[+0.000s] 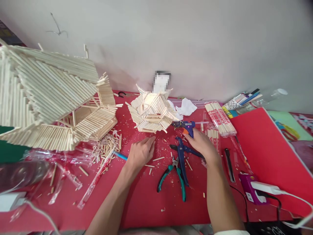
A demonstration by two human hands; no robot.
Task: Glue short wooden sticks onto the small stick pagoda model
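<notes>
My left hand (pixel 140 151) rests on the red table (pixel 144 202) just below a small stick-built model roof (pixel 151 112); its fingers are curled and pinched together, and what they hold is too small to make out. My right hand (pixel 201 143) is closed around the handle of a blue glue gun (pixel 184 125) whose nozzle points left toward the small model. Blue-handled cutters (pixel 182 160) and green-handled pliers (pixel 172 174) lie between my forearms.
A large stick-built house model (pixel 49 98) fills the left side. Loose cut sticks (pixel 105 147) and clear wrappers lie beside it. Packs of chopsticks (pixel 220 117), a red board (pixel 264 150), a purple power strip (pixel 249 187) with cables and a black knife (pixel 230 164) sit at right.
</notes>
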